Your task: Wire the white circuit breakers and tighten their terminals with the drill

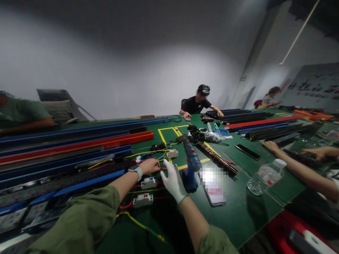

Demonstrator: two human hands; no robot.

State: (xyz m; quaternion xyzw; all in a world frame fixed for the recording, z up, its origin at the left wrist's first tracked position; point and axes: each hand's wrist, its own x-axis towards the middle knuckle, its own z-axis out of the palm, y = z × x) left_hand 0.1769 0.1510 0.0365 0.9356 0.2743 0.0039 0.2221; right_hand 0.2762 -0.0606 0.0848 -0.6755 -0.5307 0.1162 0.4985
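My left hand (149, 166), bare with a watch at the wrist, reaches over the wiring with its fingers closed at a thin red wire (163, 168). Close beside it is my right hand (172, 179) in a white glove, thumb and fingers apart, nothing seen in it. White circuit breakers (143, 200) with wires lie below my left hand, and another breaker (173, 153) lies beyond the hands. A yellow-green wire (141, 224) trails toward me. Just right of the glove stands a blue cordless drill (192, 160).
Long blue and red metal profiles (127, 138) fill the left. Right of the drill lie copper rods (218, 157), phones (247, 151) and a plastic bottle (266, 176). A person (197, 104) sits opposite; another person's arm (299, 167) rests at right.
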